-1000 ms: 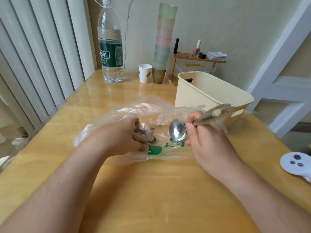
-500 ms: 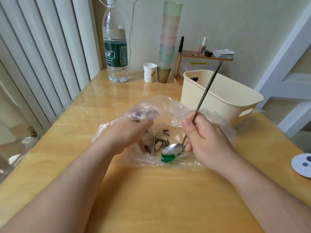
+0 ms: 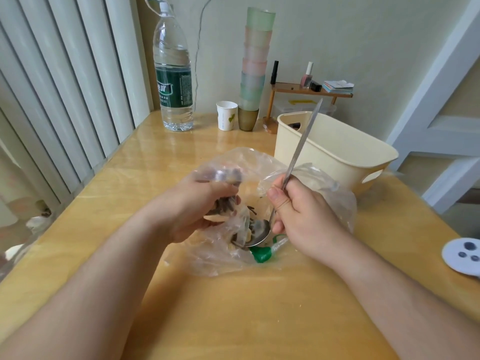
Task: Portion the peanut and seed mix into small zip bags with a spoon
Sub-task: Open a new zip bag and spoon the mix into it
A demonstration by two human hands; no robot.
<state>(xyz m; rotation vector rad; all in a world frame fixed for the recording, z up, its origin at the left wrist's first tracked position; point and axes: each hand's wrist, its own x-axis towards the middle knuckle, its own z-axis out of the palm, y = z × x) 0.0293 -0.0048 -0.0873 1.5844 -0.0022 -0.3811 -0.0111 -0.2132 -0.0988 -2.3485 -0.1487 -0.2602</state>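
Observation:
A large clear plastic bag (image 3: pixel 259 165) with green print lies on the wooden table (image 3: pixel 233 307) and holds the peanut and seed mix (image 3: pixel 250 233). My left hand (image 3: pixel 192 211) grips a bunched fold of the bag with some seeds inside it, lifted off the table. My right hand (image 3: pixel 301 219) holds a metal spoon (image 3: pixel 259 233) by its long handle, which points up and away. The spoon's bowl sits low inside the bag among the seeds and peanuts.
A cream plastic bin (image 3: pixel 332 154) stands just behind the bag on the right. At the back are a water bottle (image 3: pixel 172 74), a paper cup (image 3: pixel 226 115), a stack of tinted cups (image 3: pixel 255 66) and a small wooden shelf (image 3: pixel 309 89). A white round object (image 3: pixel 463 255) lies at the right edge.
My right hand swung the spoon from level to upright and dipped its bowl into the mix. My left hand has lifted and bunched the bag's fold higher.

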